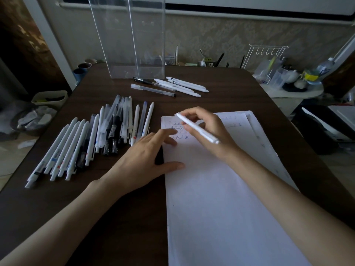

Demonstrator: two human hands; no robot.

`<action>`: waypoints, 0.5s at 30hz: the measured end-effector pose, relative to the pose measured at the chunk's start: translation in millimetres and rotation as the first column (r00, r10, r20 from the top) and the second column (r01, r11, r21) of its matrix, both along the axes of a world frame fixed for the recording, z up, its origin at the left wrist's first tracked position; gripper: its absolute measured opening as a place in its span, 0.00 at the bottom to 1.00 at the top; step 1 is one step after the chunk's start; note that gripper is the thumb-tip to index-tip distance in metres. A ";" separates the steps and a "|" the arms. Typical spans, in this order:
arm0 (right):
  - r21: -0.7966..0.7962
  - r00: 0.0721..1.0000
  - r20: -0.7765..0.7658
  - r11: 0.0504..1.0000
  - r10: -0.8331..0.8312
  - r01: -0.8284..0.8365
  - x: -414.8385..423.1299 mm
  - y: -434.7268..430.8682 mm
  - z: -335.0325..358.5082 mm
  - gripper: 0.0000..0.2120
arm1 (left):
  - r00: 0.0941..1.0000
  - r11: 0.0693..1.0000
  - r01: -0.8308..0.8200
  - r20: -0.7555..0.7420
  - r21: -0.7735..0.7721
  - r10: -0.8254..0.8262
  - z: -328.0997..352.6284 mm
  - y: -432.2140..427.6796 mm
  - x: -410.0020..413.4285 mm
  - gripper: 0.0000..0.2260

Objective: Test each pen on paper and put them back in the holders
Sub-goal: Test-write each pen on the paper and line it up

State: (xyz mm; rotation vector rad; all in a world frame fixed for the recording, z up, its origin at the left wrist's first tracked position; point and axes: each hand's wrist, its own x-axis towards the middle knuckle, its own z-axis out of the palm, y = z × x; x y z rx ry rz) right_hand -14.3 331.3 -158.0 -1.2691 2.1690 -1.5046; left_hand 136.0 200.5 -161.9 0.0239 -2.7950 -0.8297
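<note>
White paper (221, 208) lies on the dark table (96, 208), with small marks written near its top. The left hand (146, 162) lies flat with straight fingers and presses the paper's left edge. The right hand (207, 129) pinches a white pen (197, 128) in curled fingers, over the marks. Its tip looks lifted off the page, but that is hard to see. Many more pens (107, 131) lie in a pile to the left. A few pens (178, 86) lie by the tall clear holders (134, 45) at the back.
</note>
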 end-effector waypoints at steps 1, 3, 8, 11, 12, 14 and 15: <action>0.013 0.999 -0.033 1.000 0.018 -0.018 0.7 0.4 0.6 0.11 | 1.000 1.000 0.008 0.002 0.016 -0.008 -0.2 0.1 -0.3 0.35; 0.027 0.988 -0.153 1.000 0.002 0.002 3.5 -0.5 1.1 0.14 | 0.998 0.999 0.052 -0.017 0.002 -0.052 -1.5 -0.4 -0.4 0.36; 0.075 0.905 -0.425 0.997 0.022 0.011 12.2 -4.7 -2.8 0.18 | 0.990 0.993 0.118 -0.077 -0.013 -0.118 -4.3 -2.3 0.2 0.33; 0.084 0.927 -0.373 0.996 0.029 0.002 11.0 -4.6 -3.7 0.18 | 0.983 0.989 0.141 -0.112 -0.049 -0.146 -5.3 -3.6 -1.3 0.27; 0.083 0.932 -0.363 0.997 0.022 0.009 10.6 -4.5 -3.7 0.18 | 0.981 0.988 0.146 -0.118 -0.048 -0.151 -4.8 -3.8 -0.9 0.27; 0.077 0.931 -0.365 0.997 0.024 0.004 11.2 -4.6 -2.9 0.17 | 0.980 0.986 0.164 -0.110 -0.028 -0.166 -3.4 -4.3 0.5 0.28; 0.071 0.927 -0.373 0.997 0.028 -0.002 11.6 -4.3 -2.4 0.17 | 0.981 0.985 0.172 -0.092 -0.012 -0.173 -2.7 -4.1 1.3 0.30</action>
